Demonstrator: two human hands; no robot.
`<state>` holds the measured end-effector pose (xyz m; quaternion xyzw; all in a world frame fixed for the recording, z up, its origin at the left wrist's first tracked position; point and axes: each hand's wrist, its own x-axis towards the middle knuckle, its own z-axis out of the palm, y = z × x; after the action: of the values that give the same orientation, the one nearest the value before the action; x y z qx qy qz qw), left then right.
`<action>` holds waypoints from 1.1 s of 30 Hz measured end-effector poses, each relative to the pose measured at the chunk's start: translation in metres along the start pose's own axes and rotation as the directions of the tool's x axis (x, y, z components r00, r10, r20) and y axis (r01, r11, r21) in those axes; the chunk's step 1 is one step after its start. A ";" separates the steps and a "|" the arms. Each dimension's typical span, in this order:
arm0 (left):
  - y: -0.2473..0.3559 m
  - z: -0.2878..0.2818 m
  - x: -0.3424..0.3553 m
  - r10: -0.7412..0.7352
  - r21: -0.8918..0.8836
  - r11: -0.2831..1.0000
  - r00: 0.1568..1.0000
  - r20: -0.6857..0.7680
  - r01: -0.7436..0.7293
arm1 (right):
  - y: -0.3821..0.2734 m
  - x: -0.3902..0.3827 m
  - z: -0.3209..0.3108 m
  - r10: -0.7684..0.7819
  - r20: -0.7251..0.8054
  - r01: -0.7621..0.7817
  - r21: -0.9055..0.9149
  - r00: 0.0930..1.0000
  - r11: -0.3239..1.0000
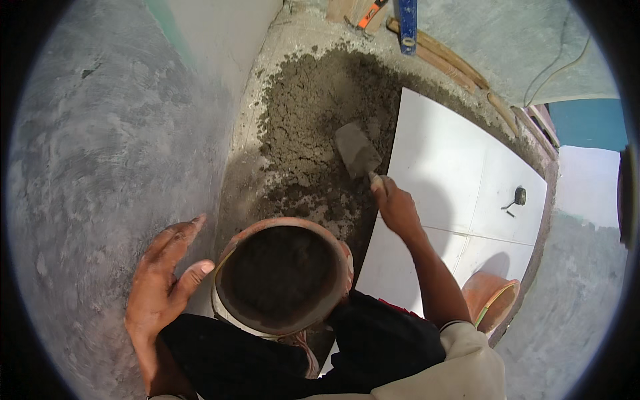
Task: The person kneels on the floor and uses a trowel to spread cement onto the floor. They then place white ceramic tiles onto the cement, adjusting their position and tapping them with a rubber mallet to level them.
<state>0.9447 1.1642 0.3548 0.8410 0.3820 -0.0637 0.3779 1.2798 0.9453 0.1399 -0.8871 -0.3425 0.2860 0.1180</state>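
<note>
My right hand point(395, 203) grips the handle of a trowel point(357, 149), whose flat grey blade lies over a bed of wet mortar point(303, 120) on the floor. Beside the left wall, my left hand point(163, 277) is held up with its fingers stretched and the thumb apart, holding nothing. Just right of that hand stands a round bucket point(340, 241) with a mortar-smeared rim, dark inside; what it holds is hard to make out. White floor tiles point(437, 160) lie along the right edge of the mortar, under my right forearm.
A hammer with an orange handle point(368, 17), a blue spirit level point(408, 30) and wooden pieces point(443, 53) lie at the far end. On the tiles are a small dark round object point(520, 195) and a second bucket point(490, 300). Grey plastered walls point(113, 153) stand close on both sides.
</note>
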 end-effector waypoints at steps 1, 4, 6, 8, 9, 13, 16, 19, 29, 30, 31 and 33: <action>-0.001 -0.001 -0.002 0.005 -0.013 1.000 1.000 -0.013 -0.005 | -0.003 0.002 0.000 -0.057 -0.089 0.057 -0.007 0.994 0.998; -0.003 -0.005 -0.003 0.033 -0.118 0.992 0.999 -0.015 -0.035 | -0.008 0.015 -0.005 -0.051 -0.167 0.032 -0.115 0.985 0.993; -0.003 -0.005 -0.002 0.068 -0.063 0.995 0.995 -0.066 -0.073 | -0.001 0.045 -0.017 -0.028 -0.181 -0.006 -0.185 0.983 0.983; -0.004 -0.006 -0.001 0.065 -0.005 0.998 0.992 -0.108 -0.066 | 0.018 0.084 -0.029 0.022 -0.159 -0.058 -0.226 0.987 0.972; -0.004 -0.005 -0.002 0.049 0.029 0.999 0.990 -0.130 -0.045 | 0.030 0.101 -0.030 0.042 -0.194 -0.086 -0.228 0.980 0.970; -0.009 -0.003 -0.005 0.029 0.042 0.999 0.995 -0.096 -0.025 | 0.057 0.139 -0.042 0.066 -0.246 -0.106 -0.155 0.967 0.982; -0.012 -0.003 -0.006 0.054 0.039 0.998 0.993 -0.105 -0.050 | 0.052 0.118 -0.039 0.116 -0.181 -0.127 -0.050 0.977 0.991; -0.013 -0.003 -0.004 0.069 0.000 0.998 0.991 -0.118 -0.069 | 0.042 0.078 -0.024 0.299 0.029 -0.223 0.734 0.954 0.642; -0.009 -0.008 0.000 0.012 0.014 1.000 0.995 -0.099 -0.010 | 0.027 0.183 -0.083 -0.010 -0.361 -0.092 -0.263 0.932 0.960; -0.009 -0.008 -0.001 0.003 -0.003 1.000 0.995 -0.103 -0.003 | 0.024 0.200 -0.098 0.030 -0.343 -0.175 -0.401 0.939 0.899; -0.009 -0.007 0.000 0.023 -0.024 0.999 0.993 -0.116 -0.026 | 0.021 0.213 -0.104 -0.016 -0.304 -0.127 -0.447 0.953 0.885; -0.010 -0.007 0.000 -0.008 0.002 1.000 0.994 -0.106 0.008 | 0.013 0.227 -0.098 -0.045 -0.217 -0.078 -0.525 0.975 0.848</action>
<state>0.9366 1.1736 0.3536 0.8422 0.4048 -0.0208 0.3556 1.4812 1.0874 0.1175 -0.9142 -0.3851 0.0811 -0.0963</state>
